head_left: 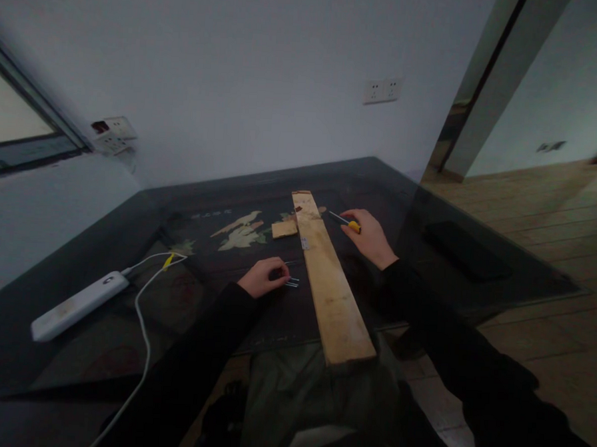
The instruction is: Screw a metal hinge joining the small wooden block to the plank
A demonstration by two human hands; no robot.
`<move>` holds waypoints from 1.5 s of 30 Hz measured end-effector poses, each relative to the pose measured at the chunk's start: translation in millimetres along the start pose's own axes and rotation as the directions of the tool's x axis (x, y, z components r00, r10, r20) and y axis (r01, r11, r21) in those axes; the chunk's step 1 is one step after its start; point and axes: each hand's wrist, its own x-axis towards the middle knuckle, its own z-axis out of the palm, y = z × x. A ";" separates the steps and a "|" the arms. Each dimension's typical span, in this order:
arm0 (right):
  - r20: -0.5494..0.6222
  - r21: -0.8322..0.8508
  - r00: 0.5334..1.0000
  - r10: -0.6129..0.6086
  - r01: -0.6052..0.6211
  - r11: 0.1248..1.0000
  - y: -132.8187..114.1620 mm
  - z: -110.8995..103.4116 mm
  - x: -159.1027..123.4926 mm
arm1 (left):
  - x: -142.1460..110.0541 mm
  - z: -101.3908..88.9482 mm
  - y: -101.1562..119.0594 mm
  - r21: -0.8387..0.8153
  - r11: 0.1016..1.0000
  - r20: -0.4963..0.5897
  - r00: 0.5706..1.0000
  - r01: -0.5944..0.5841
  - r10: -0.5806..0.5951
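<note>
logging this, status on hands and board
Right hand: holding yellow-handled tool. Left hand: at slim metal pieces. Board: between hands, near end overhanging table. Wood block beside it.

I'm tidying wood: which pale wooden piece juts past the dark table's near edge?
The long, narrow pale wooden board; the small, squarish pale wooden piece lies wholly on the dark table.

Pale tabletop lettering (211, 215), blurred (none readable)
</note>
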 end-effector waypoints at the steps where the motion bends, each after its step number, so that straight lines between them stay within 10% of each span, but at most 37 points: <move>1: 0.058 0.082 0.998 -0.035 0.030 0.996 -15.8 4.8 2.6 | -0.1 0.3 0.1 -0.015 1.000 -0.017 1.000 0.020 -0.020; 8: 0.464 0.354 0.851 -0.246 0.077 0.932 -92.3 55.3 6.8 | 1.8 -0.9 -4.1 -0.222 0.964 -0.267 0.941 0.150 -0.208; 18: 0.414 0.502 0.900 -0.137 -0.100 0.859 -101.3 76.7 -11.5 | 5.5 -1.4 -1.1 -0.490 0.864 -0.402 0.849 0.117 -0.343; 25: 0.370 0.580 0.921 -0.124 -0.124 0.805 -99.2 75.0 -9.7 | 5.5 -0.2 4.0 -0.710 0.700 -0.361 0.819 0.069 -0.446; 32: 0.313 0.663 0.947 0.070 -0.270 0.698 -66.8 58.9 9.3 | 11.4 8.4 6.8 -0.653 0.745 -0.354 0.813 0.139 -0.462; 38: 0.278 0.647 0.938 0.207 -0.342 0.682 -21.2 42.9 20.2 | 55.3 20.9 14.6 -0.779 0.521 -0.113 0.738 0.350 -0.665; 45: 0.258 0.541 0.950 0.174 -0.292 0.789 -23.6 52.8 11.8 | 81.5 16.0 26.0 -0.802 0.366 0.081 0.694 0.471 -0.715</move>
